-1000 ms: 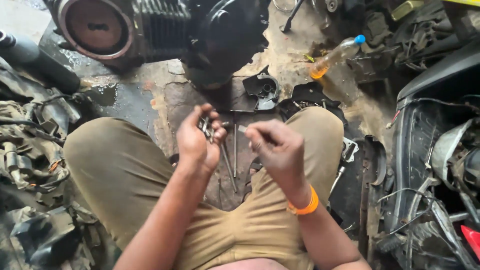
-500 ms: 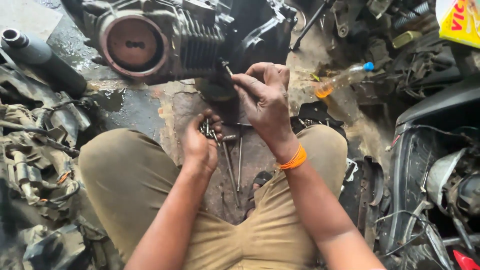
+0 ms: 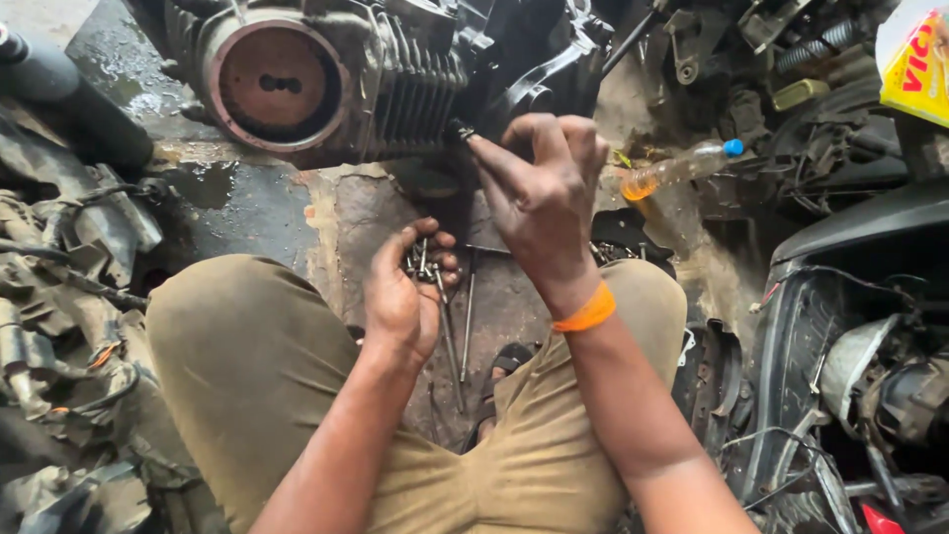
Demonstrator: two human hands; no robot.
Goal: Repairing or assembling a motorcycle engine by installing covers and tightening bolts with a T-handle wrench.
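Observation:
A greasy finned motorcycle engine [image 3: 346, 79] with a round open cylinder bore lies on the wet floor in front of me. My right hand [image 3: 544, 198], with an orange band at the wrist, pinches a small dark bolt [image 3: 462, 130] against the engine's side just below the fins. My left hand [image 3: 405, 292] rests over my knee, cupped around several bolts [image 3: 423, 259]. Long thin metal rods [image 3: 467, 316] lie on the ground between my knees.
A plastic bottle [image 3: 682, 168] with orange liquid and a blue cap lies on the floor at the right. Scooter bodywork and wiring [image 3: 850, 336] crowd the right side. Engine scrap and cables [image 3: 69, 297] pile up on the left. A yellow packet [image 3: 914, 59] hangs top right.
My right hand moved from beside the left hand up and forward to the engine, carrying a small bolt. The view tilted toward the engine. The left hand stayed cupped around the bolts.

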